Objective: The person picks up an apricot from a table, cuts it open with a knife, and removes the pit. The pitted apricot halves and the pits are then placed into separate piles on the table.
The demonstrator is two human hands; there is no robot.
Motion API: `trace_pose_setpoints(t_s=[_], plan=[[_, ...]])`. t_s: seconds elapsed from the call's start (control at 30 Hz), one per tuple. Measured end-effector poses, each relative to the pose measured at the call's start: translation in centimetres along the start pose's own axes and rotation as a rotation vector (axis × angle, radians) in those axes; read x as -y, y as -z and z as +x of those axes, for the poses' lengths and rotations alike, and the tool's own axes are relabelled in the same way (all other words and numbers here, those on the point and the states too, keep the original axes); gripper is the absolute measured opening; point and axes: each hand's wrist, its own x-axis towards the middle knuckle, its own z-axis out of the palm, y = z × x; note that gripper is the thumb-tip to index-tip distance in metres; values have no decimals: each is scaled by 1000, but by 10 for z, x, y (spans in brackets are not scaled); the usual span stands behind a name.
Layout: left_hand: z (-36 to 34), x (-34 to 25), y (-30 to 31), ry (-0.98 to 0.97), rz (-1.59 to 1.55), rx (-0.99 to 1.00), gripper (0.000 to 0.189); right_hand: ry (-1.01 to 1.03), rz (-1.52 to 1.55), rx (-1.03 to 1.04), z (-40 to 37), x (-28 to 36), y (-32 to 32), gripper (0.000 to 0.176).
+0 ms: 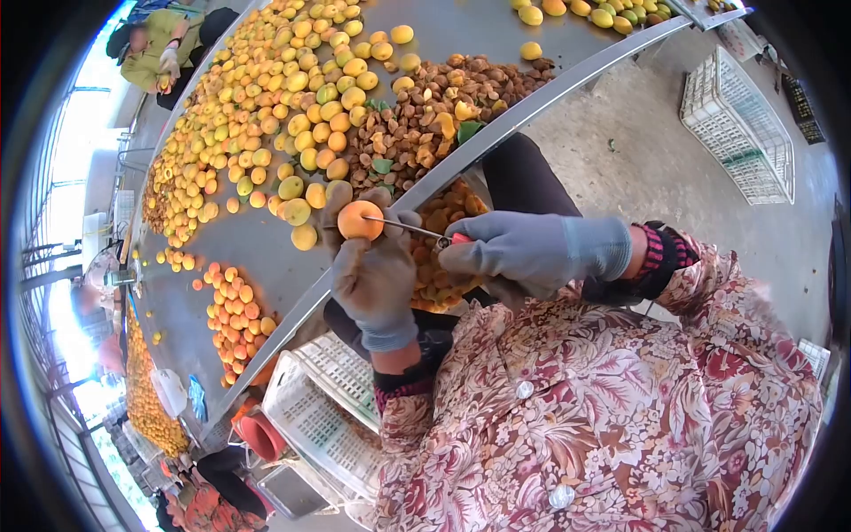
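An orange apricot sits in the fingers of my left hand, which wears a grey glove with brown stains. My right hand, gloved in grey too, is closed around the red handle of a small knife. Its thin blade reaches left, and the tip meets the apricot's side. Below the knife, partly hidden by both hands, are many orange apricot pieces. Just beyond my left hand lies a heap of brown apricot pits on the metal table.
Yellow apricots cover much of the table, with a smaller orange pile nearer its edge. White plastic crates stand at right and below the table. A red bucket is beside them. Another person works across the table.
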Motion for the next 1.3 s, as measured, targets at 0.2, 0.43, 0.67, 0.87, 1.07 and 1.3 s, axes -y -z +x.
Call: trace_pose_setpoints(t_s=[0.2, 0.43, 0.67, 0.87, 1.07, 1.3], plan=[[0, 17, 10, 134, -310, -25, 49, -24, -33, -81, 0, 6, -3, 35], [0, 34, -10, 223, -325, -3, 53, 41, 11, -51, 24, -9, -3, 39], [2, 30, 7, 232, -232, -133, 48, 83, 63, 2, 18, -13, 2, 46], [-12, 60, 78, -38, 298, -162, 24, 346, -101, -248, 26, -31, 1, 29], [0, 39, -2, 244, -378, -40, 27, 119, 123, -216, 15, -13, -12, 26], [3, 34, -6, 292, -18, -74, 36, 123, 130, -245, 37, -33, 2, 21]])
